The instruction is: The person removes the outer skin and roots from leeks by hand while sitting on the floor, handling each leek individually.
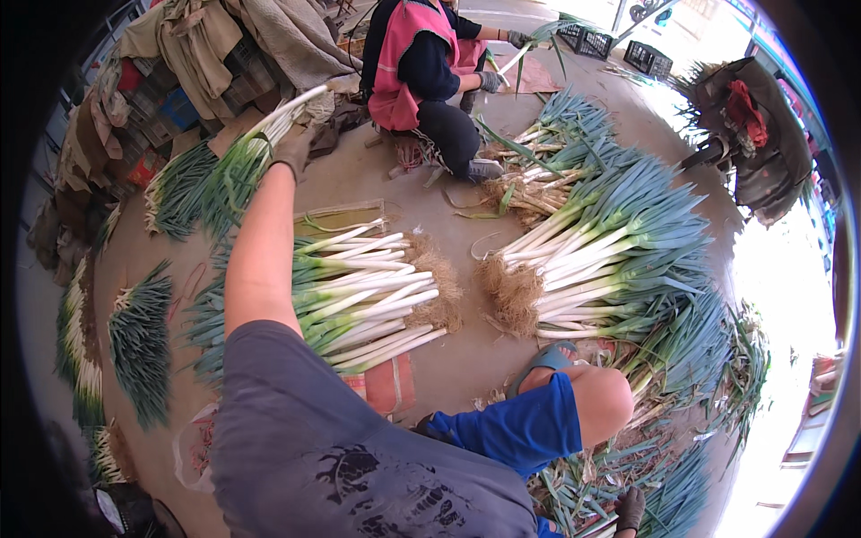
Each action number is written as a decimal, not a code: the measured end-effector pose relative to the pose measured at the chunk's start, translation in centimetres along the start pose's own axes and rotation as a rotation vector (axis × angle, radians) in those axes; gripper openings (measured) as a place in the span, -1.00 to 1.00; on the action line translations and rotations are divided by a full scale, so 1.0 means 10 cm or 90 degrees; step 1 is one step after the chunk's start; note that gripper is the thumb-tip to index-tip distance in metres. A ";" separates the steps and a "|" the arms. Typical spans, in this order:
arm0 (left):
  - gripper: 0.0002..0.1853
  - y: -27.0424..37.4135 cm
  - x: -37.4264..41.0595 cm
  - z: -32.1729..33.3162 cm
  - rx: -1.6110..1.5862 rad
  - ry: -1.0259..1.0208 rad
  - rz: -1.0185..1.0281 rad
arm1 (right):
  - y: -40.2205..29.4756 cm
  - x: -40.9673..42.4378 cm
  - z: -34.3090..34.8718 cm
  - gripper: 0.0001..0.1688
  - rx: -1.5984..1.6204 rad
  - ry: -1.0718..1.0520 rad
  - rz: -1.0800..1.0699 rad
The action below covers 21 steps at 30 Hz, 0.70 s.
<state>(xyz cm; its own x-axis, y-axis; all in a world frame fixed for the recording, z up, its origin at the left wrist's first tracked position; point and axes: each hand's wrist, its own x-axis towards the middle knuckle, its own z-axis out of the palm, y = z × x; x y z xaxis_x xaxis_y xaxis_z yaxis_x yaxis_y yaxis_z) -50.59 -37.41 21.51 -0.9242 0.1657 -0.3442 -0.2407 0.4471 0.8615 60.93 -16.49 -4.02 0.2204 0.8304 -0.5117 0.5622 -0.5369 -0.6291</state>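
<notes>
My left hand [294,146], in a dark glove, is stretched out at the upper left and shut on a bunch of leeks [259,144], white stalks up and green leaves hanging. Below it lies a row of leeks [377,289], roots to the right, partly hidden by my arm. Across a strip of floor, a larger pile of leeks [592,262] has its roots facing that row. My right hand [631,510], gloved too, is low at the right rim beside loose leeks and leaves [679,491]; its grip is unclear.
A co-worker [424,81] in a pink apron sits ahead, holding a leek in gloved hands. Bundled leeks [141,343] lie at the left. Cloth-draped crates [161,114] stand upper left, black crates [647,59] upper right. A plastic bag [195,447] and my bent knee [602,403] are near.
</notes>
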 end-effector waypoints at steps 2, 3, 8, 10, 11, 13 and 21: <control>-0.43 -0.26 -0.05 0.63 0.192 -0.013 0.256 | -0.31 -0.30 0.22 -0.65 0.005 -0.026 0.008; -0.48 -0.54 -0.19 1.12 0.252 -0.051 0.382 | -0.33 -0.36 0.20 -0.66 0.002 -0.039 -0.004; -0.63 -1.26 -2.30 3.12 0.277 -0.480 0.534 | -0.05 -0.47 0.00 -0.65 -0.043 -0.090 -0.031; -0.64 -0.89 -3.20 3.54 0.199 -0.624 0.549 | 0.09 -0.55 -0.10 -0.66 -0.041 -0.063 -0.022; -0.66 -0.68 -3.61 3.66 0.180 -0.653 0.577 | 0.08 -0.59 -0.10 -0.65 -0.019 -0.057 0.007; -0.69 -0.24 -4.39 3.83 0.123 -0.704 0.585 | -0.12 -0.69 -0.05 -0.62 -0.099 -0.038 -0.047; -0.77 0.04 -6.27 4.69 -0.039 -0.961 0.537 | -0.57 -0.24 0.09 -0.59 -0.288 0.058 -0.079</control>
<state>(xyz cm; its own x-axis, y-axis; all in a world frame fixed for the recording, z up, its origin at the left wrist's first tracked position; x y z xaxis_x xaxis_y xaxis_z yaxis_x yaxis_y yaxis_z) 21.17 -6.37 25.87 0.2705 0.9447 0.1852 0.0816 -0.2142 0.9734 56.47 -15.56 0.21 0.1872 0.9045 -0.3833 0.8749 -0.3309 -0.3535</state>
